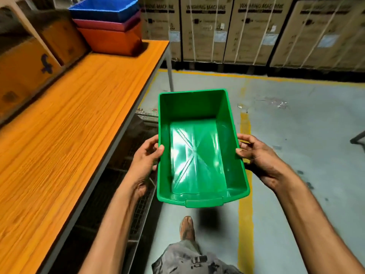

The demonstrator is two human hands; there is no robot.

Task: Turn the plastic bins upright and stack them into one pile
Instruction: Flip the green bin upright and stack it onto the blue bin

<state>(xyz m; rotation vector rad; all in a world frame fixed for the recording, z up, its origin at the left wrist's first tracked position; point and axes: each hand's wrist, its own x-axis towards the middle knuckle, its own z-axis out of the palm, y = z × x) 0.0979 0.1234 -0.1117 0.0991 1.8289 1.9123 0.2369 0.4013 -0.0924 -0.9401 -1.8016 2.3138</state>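
We grip the green bin by both long rims. Our left hand curls round the left rim, thumb hooked over the edge and fingers on the outer wall. Our right hand clamps the right rim the same way. Both forearms reach forward from the near edge, elbows spread. The bin is upright, held in the air above the grey floor, just right of the wooden table. At the table's far end a blue bin sits nested in a pink bin, which sits in an orange bin. Washing machine cartons line the far wall.
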